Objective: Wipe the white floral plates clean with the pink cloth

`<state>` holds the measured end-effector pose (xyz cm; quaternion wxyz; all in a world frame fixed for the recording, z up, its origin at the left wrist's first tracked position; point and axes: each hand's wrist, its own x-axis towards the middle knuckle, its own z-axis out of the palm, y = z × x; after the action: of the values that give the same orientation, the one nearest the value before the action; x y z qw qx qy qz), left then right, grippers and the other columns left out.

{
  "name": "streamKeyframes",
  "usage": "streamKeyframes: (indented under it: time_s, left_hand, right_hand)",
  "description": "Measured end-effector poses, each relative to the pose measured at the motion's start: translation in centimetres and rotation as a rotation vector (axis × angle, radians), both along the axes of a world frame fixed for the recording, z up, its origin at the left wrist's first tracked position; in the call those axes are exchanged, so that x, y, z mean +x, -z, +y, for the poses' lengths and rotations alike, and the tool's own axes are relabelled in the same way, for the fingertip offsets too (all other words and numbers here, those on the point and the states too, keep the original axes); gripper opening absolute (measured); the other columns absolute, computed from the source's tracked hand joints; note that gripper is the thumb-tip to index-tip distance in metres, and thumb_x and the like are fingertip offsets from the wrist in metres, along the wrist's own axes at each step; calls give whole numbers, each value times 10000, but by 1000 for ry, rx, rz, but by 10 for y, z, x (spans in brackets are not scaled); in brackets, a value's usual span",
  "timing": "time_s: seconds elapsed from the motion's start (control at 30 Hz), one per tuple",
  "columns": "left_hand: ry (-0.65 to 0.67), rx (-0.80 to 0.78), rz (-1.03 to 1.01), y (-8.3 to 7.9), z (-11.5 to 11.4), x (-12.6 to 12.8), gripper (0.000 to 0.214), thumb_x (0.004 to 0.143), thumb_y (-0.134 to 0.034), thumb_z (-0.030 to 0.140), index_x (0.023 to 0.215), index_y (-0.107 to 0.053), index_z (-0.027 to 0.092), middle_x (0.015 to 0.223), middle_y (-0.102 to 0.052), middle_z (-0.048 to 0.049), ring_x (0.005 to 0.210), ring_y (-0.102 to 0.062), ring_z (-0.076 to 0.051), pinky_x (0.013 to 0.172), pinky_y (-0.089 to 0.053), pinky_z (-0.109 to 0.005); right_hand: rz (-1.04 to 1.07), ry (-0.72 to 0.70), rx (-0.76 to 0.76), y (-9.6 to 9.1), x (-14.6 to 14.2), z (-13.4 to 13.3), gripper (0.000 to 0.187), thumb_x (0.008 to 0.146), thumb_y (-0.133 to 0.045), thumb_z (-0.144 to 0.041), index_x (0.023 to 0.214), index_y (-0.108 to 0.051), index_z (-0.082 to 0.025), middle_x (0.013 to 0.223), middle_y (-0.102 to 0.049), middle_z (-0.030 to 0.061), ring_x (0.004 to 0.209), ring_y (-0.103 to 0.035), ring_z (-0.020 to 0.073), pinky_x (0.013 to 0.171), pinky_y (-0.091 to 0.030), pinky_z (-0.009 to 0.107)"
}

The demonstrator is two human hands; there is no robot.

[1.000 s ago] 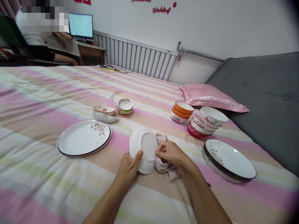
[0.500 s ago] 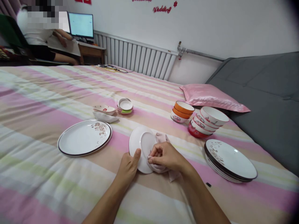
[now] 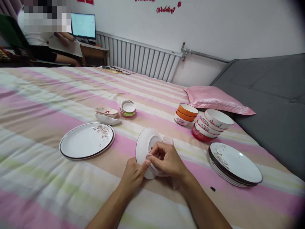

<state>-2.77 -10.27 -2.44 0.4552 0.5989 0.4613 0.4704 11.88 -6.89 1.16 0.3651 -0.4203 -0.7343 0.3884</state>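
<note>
The fingers [image 3: 157, 147] of the right hand [image 3: 172, 160] curl together, thumb and forefinger pinching what looks like a fold of cloth [image 3: 168, 140] at the underside of a plate [image 3: 142, 143]. From where I stand, the left hand [image 3: 133, 173] holds that plate by its near left edge, thumb pressed on the underside; its other fingers are hidden behind, so I can't tell how they lie. The plate is tilted between both hands' fingers. It looks light, stiff, smooth enough to slip and easy to chip; the rim, steadied by a thumb near the base, seems the best hold. The cloth should be soft. Left of the fingers lie flowered plates [image 3: 82, 142]; to their right, bowls [image 3: 187, 110] and a plate stack [image 3: 239, 163]
</note>
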Motion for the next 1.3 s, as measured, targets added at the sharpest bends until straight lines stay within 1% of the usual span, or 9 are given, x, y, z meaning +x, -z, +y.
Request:
streamKeyframes:
  time_s: [0.2, 0.4, 0.57, 0.67, 0.83, 0.93, 1.07, 1.2, 1.3]
  left_hand:
    - [79, 50, 25, 4, -2, 1, 466, 776, -522, 530, 784, -632, 78, 644, -589, -60, 596, -518, -162, 567, -435, -234]
    - [115, 63, 44, 5, -5, 4, 412, 763, -552, 515, 708, -579, 107, 572, -490, -9, 523, -404, -113, 486, -368, -208]
    - [123, 76, 50, -1, -5, 5, 422, 752, -558, 515, 726, -604, 97, 581, -517, -13, 523, -419, -117, 499, -386, -216]
    - [137, 48, 25, -2, -5, 4, 421, 746, -580, 495, 803, -623, 80, 653, -578, -36, 576, -483, -137, 545, -417, -222]
    - [136, -15, -19, -2, -6, 4, 398, 731, -621, 453, 857, -627, 75, 707, -616, -51, 610, -517, -147, 564, -435, -223]
    - [97, -26, 16, 0, -5, 4, 370, 703, -650, 443, 782, -616, 84, 629, -574, -25, 555, -471, -128, 509, -407, -212]
    - [77, -17, 8, 2, -4, 4, 361, 701, -656, 428, 781, -618, 78, 627, -571, -25, 558, -474, -131, 516, -415, -220]
    - [78, 12, -14, 1, -5, 3, 337, 724, -645, 391, 853, -633, 79, 742, -626, -52, 662, -540, -161, 616, -454, -231]
    - [81, 21, -43, 2, -4, 2, 342, 738, -630, 391, 884, -626, 82, 763, -628, -59, 684, -548, -166, 629, -456, -233]
  right_hand:
    - [179, 119, -18, 0, -2, -1, 184, 728, -641, -298, 672, -517, -174, 572, -522, -43, 478, -427, 61, 443, -324, 180]
    - [288, 288, 52, -2, 0, 2, 203, 745, -638, -334, 701, -523, -172, 641, -554, -18, 533, -478, 76, 486, -386, 189]
    - [351, 507, 148, 0, 7, 11, 226, 751, -636, -369, 723, -531, -171, 675, -578, -3, 612, -549, 110, 584, -454, 219]
    - [395, 555, 232, -2, 7, 9, 195, 770, -626, -349, 754, -535, -178, 693, -584, -8, 634, -562, 111, 596, -454, 216]
    - [264, 487, 388, -4, 1, -1, 122, 812, -582, -310, 833, -560, -192, 845, -630, 31, 689, -592, 122, 638, -478, 240]
    - [98, 332, 498, -5, 0, -3, 134, 819, -567, -265, 941, -592, -215, 933, -647, 50, 873, -609, 174, 796, -489, 316]
    - [-55, 162, 664, -4, 1, 1, 265, 807, -581, -266, 1070, -602, -239, 1116, -628, 66, 1138, -519, 237, 991, -397, 439]
    - [-116, 72, 691, 0, 0, 2, 418, 796, -612, -300, 1203, -553, -223, 1263, -563, 82, 1251, -435, 248, 1049, -351, 459]
    - [-124, 11, 692, 3, -2, 1, 388, 822, -586, -259, 1206, -565, -209, 1292, -546, 83, 1280, -409, 237, 1060, -347, 455]
